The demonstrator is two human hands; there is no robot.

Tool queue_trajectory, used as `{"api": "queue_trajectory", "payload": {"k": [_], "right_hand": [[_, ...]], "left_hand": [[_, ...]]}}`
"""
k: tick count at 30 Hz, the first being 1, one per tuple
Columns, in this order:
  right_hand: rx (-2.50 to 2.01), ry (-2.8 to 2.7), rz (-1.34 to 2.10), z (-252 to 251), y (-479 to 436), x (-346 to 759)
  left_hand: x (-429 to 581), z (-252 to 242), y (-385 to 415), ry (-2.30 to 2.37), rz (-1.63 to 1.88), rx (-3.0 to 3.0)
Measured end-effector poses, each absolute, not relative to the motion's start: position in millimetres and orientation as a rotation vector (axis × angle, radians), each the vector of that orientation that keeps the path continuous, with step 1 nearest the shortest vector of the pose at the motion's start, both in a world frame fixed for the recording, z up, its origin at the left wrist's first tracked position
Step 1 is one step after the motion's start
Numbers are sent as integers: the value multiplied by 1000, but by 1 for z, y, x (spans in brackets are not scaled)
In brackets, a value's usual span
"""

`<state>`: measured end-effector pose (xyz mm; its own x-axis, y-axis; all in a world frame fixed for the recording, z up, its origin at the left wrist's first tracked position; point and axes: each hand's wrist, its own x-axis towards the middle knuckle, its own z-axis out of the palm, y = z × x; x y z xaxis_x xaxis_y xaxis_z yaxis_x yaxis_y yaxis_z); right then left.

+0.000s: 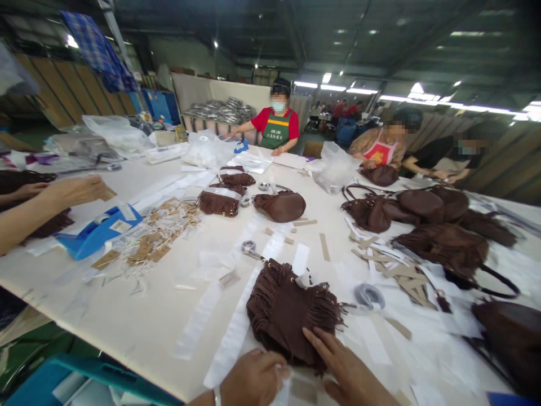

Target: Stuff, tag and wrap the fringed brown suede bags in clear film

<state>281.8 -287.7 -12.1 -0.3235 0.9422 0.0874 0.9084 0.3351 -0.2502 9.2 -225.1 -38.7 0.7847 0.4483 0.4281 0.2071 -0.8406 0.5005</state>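
Note:
A brown fringed bag lies on the white table right in front of me. My right hand rests on the bag's near edge with fingers stretched out flat. My left hand is curled closed just left of it, pinching a strip of white paper at the bag's near-left corner. A long white paper strip runs beside the bag.
More brown fringed bags pile at the right and centre. Paper tags, a blue tape dispenser and a tape roll lie about. A co-worker's arm reaches in from the left; three people work at the far side.

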Motion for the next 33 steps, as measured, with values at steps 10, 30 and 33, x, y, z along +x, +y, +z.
{"api": "queue_trajectory", "payload": {"k": [10,30,33], "right_hand": [[-1702,-2101,832,88,-94,318],[-1423,-3069,796,26,1,280],[-1361,-3104,844,39,6,264]], "left_hand": [[66,-4,-61,1014,603,2363],[68,-32,-75,773,630,2578],[75,-26,-84,584,596,2701]]}}
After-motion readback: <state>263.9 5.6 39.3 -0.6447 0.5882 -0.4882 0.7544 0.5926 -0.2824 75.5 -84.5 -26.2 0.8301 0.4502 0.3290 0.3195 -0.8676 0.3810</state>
